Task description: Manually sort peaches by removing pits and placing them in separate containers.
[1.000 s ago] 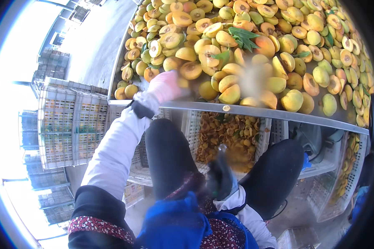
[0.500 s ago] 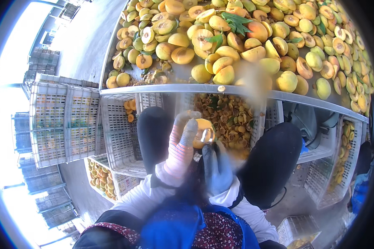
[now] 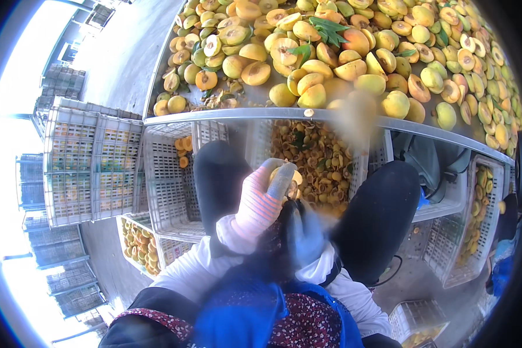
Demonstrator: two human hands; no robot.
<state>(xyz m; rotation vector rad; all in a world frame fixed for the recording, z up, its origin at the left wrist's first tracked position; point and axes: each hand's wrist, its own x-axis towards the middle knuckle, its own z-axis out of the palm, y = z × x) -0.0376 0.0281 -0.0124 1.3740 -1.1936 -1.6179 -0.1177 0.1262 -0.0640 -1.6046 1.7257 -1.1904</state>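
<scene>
My left hand (image 3: 258, 200), in a pink-striped glove with grey fingertips, is closed around a yellow peach half (image 3: 294, 187). Fingers cover much of the fruit. Just below it, my right hand (image 3: 307, 235), in a blurred blue-grey glove with dark fingertips, is closed against the peach. It grips a small metal loop tool, whose end hardly shows now. Both hands are between my knees, in front of a crate of peach scraps (image 3: 316, 165). Above them, many halved yellow peaches (image 3: 255, 73) lie on a metal-edged table (image 3: 214, 116), with green leaves (image 3: 329, 32) among them.
Stacked plastic crates (image 3: 72, 165) stand at the left. An open crate (image 3: 168, 188) is beside my left knee; a lower crate of peaches (image 3: 139, 246) sits on the floor. At the right, another crate (image 3: 484, 226) holds peach pieces. A blurry smear covers part of the table edge.
The peach half has turned in my left fingers, and less of its rounded face shows. The metal loop seen against it before is now mostly hidden. The view has shifted slightly.
</scene>
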